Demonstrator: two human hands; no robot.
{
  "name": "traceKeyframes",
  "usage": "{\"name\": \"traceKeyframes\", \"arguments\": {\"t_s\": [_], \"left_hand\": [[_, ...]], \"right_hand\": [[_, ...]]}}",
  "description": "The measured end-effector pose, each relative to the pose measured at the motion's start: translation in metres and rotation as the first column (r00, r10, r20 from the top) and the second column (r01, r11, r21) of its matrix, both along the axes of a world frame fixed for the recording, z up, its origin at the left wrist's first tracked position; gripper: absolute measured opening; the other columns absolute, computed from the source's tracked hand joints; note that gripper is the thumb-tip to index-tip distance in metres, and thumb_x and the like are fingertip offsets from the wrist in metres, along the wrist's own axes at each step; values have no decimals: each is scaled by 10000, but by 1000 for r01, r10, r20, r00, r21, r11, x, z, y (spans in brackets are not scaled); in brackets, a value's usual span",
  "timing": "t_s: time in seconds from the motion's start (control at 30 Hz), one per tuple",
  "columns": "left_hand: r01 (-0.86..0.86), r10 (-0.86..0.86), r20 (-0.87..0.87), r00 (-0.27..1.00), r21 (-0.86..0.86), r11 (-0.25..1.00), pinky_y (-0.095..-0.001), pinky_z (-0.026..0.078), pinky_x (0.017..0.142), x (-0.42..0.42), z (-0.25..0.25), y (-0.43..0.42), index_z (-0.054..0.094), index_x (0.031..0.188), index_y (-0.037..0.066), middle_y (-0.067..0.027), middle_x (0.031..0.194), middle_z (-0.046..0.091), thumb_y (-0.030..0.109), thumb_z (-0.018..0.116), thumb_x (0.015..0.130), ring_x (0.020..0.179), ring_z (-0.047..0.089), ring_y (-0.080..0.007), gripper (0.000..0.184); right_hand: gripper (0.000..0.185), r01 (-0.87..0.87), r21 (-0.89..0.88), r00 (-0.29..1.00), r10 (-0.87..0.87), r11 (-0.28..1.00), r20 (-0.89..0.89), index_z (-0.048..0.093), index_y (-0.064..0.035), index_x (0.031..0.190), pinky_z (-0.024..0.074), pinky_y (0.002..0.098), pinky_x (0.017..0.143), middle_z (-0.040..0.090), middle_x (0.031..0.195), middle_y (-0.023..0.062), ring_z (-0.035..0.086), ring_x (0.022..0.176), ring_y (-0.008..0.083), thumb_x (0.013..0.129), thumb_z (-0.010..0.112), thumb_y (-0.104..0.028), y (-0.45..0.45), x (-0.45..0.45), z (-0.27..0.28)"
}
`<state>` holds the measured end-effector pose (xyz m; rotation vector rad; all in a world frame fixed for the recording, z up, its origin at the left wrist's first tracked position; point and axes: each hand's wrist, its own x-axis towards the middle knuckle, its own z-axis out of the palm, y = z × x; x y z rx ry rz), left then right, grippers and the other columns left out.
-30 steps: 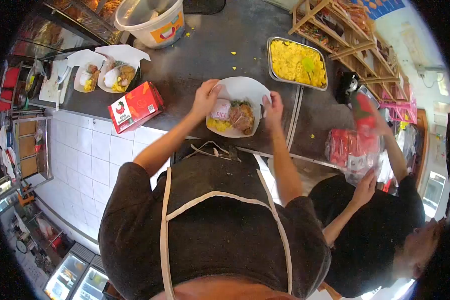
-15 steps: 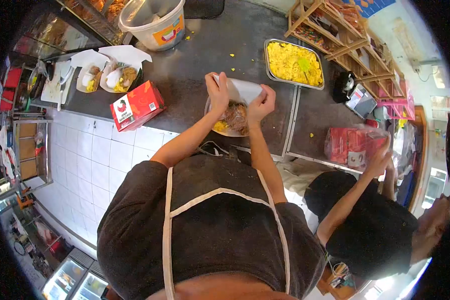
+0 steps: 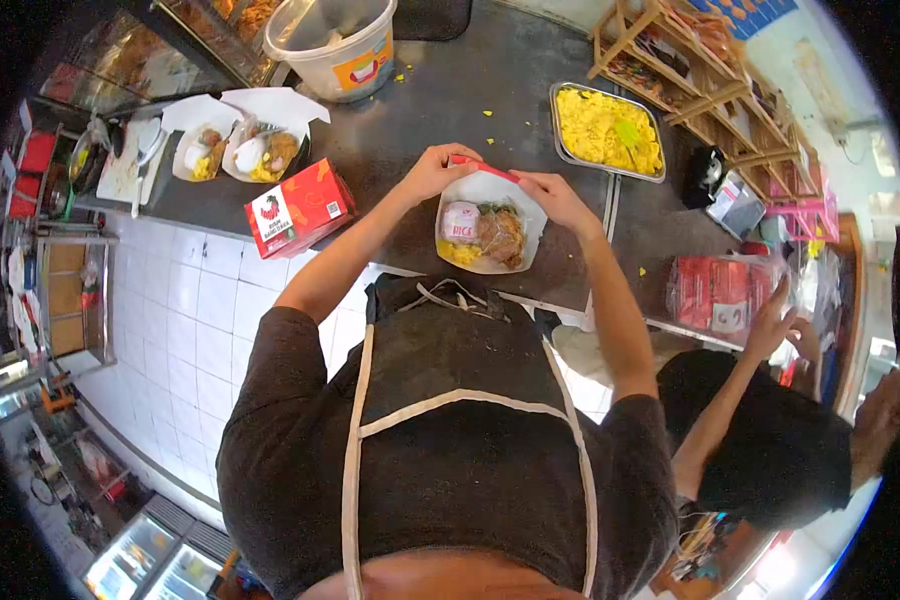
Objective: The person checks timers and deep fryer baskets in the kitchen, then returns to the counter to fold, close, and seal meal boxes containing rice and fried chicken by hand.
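Observation:
In front of me on the dark counter is a paper food box [image 3: 522, 200] with a wrapped rice pack [image 3: 461, 221], a browned piece of food [image 3: 502, 237] and yellow crumbly food [image 3: 458, 253] inside. My left hand [image 3: 440, 172] grips the left part of its raised lid, where a red strip shows along the far edge. On the right part of that same lid, my right hand [image 3: 558, 198] has its fingers closed. Two more open food boxes [image 3: 203, 150] stand at the left, and a closed red box [image 3: 302, 208] sits by the counter's edge.
A plastic tub [image 3: 332, 50] stands at the back left. At the back right are a metal tray of yellow food [image 3: 608, 133] and a wooden rack [image 3: 700, 85]. On the right, a co-worker's hands [image 3: 775, 325] are beside bagged red boxes [image 3: 715, 295].
My hands have moved apart along the lid, which was folded forward and now stands back with the food in view. The co-worker's hands have shifted near the bagged boxes.

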<state>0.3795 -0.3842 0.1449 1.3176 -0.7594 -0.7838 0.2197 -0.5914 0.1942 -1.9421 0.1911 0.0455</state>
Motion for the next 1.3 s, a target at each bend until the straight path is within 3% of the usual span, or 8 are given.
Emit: {"name": "traceKeyframes", "arguments": {"t_s": [0.13,0.2,0.23,0.4,0.57,0.77,1.1,1.3], "left_hand": [[-97,35,389,921,140,985,-259,498,681,0,0,-8,663,1068,39,-73,869,697,99,675,845,764,617,-86,231],[-166,160,530,833,-36,985,-268,497,651,-10,11,5,663,1088,65,-94,849,695,55,653,827,708,612,-91,261],[-85,-11,389,921,229,970,-310,499,798,-20,38,25,657,1135,72,-115,973,705,46,625,841,896,655,-157,297],[-52,-151,816,558,216,975,-462,220,1138,-72,-11,105,607,1205,116,-190,1513,306,-19,551,780,1411,268,-362,450],[-93,33,243,969,239,966,-402,296,1093,-96,-37,81,372,1331,47,-248,1424,337,205,772,752,1317,379,-342,721],[-132,37,444,895,186,974,-406,356,1048,-97,-50,69,313,1408,31,-222,1313,412,260,795,753,1243,426,-333,845],[-366,249,285,926,504,782,-379,428,977,-124,5,68,312,1399,-111,-282,1223,561,374,699,841,1127,571,-326,835],[-263,204,172,964,482,836,-367,466,919,-134,6,74,296,1447,-19,-267,1229,577,315,705,847,1095,603,-311,799]], "right_hand": [[285,59,-563,997,-80,824,-12,657,-20,1113,494,329,814,699,1006,128,652,928,204,892,617,-195,7,8,9],[251,45,-267,998,-35,963,43,655,-12,1087,488,334,879,695,1009,145,646,1027,233,851,615,-87,-3,-3,11],[355,16,100,997,-24,995,76,631,-27,1152,455,327,967,646,1162,157,597,1144,264,804,584,20,2,-17,28],[660,-30,-406,999,33,913,0,485,-65,1367,300,360,1115,388,1473,174,386,1355,279,732,539,108,9,-116,-31],[891,216,37,974,-218,976,65,236,-124,1507,184,393,1158,119,1576,185,164,1450,300,766,730,-89,85,-127,-60],[859,340,-277,940,-327,899,95,384,-125,1434,305,458,1086,358,1453,209,380,1297,378,724,798,-376,76,-117,-69],[728,418,20,906,-415,908,-79,445,-94,1364,333,407,1078,472,1341,194,429,1269,359,772,767,-369,84,-128,-24],[663,342,-193,939,-343,920,27,464,-107,1361,353,415,1082,369,1437,235,396,1318,393,789,758,-273,82,-134,-39]]}}
